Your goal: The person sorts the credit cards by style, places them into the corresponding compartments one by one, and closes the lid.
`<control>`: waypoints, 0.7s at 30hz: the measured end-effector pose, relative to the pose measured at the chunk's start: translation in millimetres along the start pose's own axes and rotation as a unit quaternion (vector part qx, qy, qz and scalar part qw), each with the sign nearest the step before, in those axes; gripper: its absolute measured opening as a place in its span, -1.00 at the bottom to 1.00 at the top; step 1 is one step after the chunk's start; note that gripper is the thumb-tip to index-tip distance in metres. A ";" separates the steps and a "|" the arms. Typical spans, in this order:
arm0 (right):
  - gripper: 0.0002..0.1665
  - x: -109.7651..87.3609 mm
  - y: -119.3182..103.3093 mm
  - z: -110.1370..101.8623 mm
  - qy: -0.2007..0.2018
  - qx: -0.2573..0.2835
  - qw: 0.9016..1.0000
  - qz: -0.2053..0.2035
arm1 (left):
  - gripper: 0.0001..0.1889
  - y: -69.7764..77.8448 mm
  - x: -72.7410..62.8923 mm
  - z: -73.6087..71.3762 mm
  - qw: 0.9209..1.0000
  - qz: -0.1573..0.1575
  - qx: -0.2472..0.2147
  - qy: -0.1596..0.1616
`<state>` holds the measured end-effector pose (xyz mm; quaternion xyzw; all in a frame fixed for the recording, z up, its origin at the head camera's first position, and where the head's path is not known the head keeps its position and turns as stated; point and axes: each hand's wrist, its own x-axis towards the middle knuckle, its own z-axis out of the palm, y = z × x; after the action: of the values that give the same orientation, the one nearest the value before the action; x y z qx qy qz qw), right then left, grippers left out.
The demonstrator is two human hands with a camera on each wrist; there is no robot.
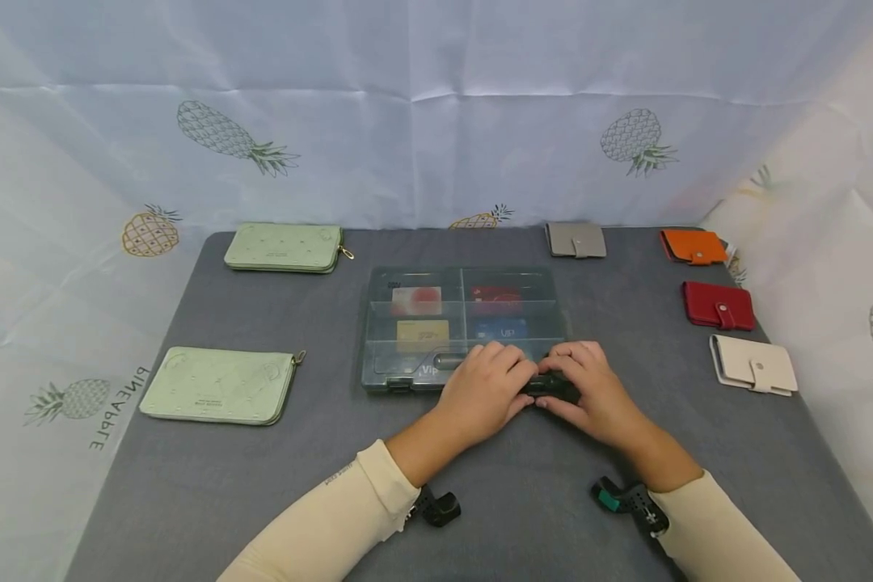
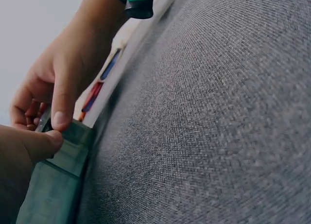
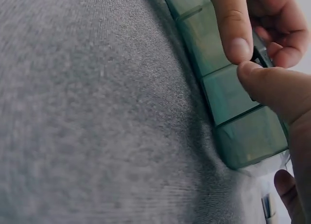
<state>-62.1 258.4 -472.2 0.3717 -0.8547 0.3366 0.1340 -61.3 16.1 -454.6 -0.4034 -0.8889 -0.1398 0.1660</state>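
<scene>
A clear plastic compartment box (image 1: 378, 373) lies on the grey tabletop, its lid down. Through the lid show a red-and-white card (image 1: 416, 301), a dark red card (image 1: 496, 299), a yellow card (image 1: 422, 333) and a blue card (image 1: 500, 330). At the front right edge, my left hand (image 1: 483, 384) and right hand (image 1: 596, 396) almost meet. Both pinch the dark latch (image 3: 261, 56) there, thumbs on the front and fingers curled behind. The hands partly cover it. A second latch (image 1: 398, 385) shows at the front left.
Two pale green long wallets, one at the back (image 1: 284, 247) and one nearer (image 1: 218, 385), lie left of the box. On the right are a grey card holder (image 1: 576, 240), an orange one (image 1: 693, 246), a red one (image 1: 719, 305) and a cream one (image 1: 753, 364). Pineapple-print cloth (image 1: 436, 153) hangs behind.
</scene>
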 end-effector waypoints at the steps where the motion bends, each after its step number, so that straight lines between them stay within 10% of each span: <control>1: -0.41 0.4 -0.1 -0.3 -0.001 0.009 1.000 0.003 | -0.66 0.0 0.1 -0.5 1.000 -0.003 -0.006 -0.001; 21: -0.75 2.8 -9.0 3.6 0.091 0.057 0.994 0.025 | -0.89 5.4 6.8 2.2 0.998 -0.034 -0.046 0.027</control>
<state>-57.4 250.0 -469.2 0.3254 -0.8274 0.4206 0.1810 -61.7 24.8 -453.2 -0.3758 -0.8901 -0.1971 0.1663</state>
